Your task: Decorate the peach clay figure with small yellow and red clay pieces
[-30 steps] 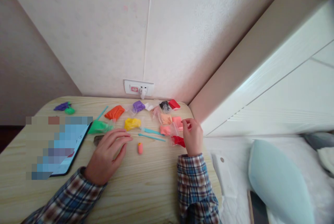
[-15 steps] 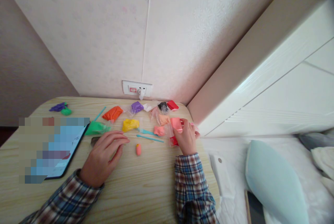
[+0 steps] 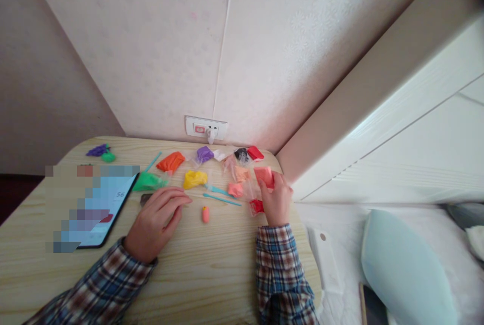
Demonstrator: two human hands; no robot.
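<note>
My right hand (image 3: pixel 277 200) pinches a flat pink packet of modelling clay (image 3: pixel 263 176) between thumb and fingers at the table's right side. Just below it lies a small bag of red clay (image 3: pixel 256 207). To its left is a bag with a coral-pink lump of clay (image 3: pixel 235 190). My left hand (image 3: pixel 157 221) rests on the table with its fingers loosely stretched out and holds nothing that I can see. It partly covers a dark brownish piece (image 3: pixel 144 199). Between the hands sits a small pink clay roll (image 3: pixel 205 214) with a yellow-orange tip.
Bags of green (image 3: pixel 149 181), orange (image 3: pixel 171 162), yellow (image 3: pixel 195 179) and purple clay (image 3: pixel 204 154) lie along the back, with blue modelling tools (image 3: pixel 222 199). A tablet (image 3: pixel 109 204) stands at left, near a purple-and-green clay figure (image 3: pixel 99 151). A wall socket (image 3: pixel 206 128) is behind.
My right hand has taken hold of the pink clay packet and tilted it up a little. My left hand keeps its place on the table. The whole view has shifted slightly.
</note>
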